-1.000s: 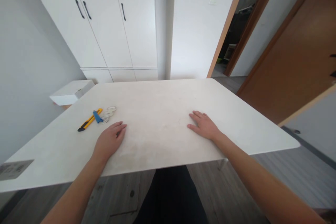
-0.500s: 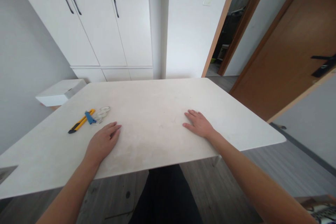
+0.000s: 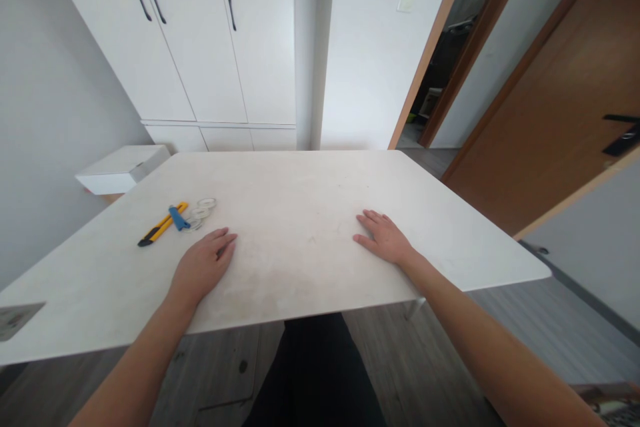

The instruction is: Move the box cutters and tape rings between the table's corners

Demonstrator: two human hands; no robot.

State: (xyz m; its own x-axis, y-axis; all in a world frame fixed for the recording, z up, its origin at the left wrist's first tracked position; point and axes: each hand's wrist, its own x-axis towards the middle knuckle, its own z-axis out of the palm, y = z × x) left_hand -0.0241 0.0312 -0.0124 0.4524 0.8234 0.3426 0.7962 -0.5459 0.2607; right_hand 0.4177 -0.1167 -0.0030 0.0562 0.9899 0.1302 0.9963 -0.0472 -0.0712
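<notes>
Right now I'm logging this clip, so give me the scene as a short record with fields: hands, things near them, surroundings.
left hand: left hand flat, palm down on the white table, holding nothing
right hand: right hand flat, palm down, holding nothing
nearest things: yellow utility knife, blue tool and clear tape rolls, just beyond the left hand, untouched
surroundings: white cabinets, open wooden door

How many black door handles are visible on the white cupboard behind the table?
3. Two handles sit close together on the left, one beside the other. A third handle is on the door further right. None seems hidden.
</notes>
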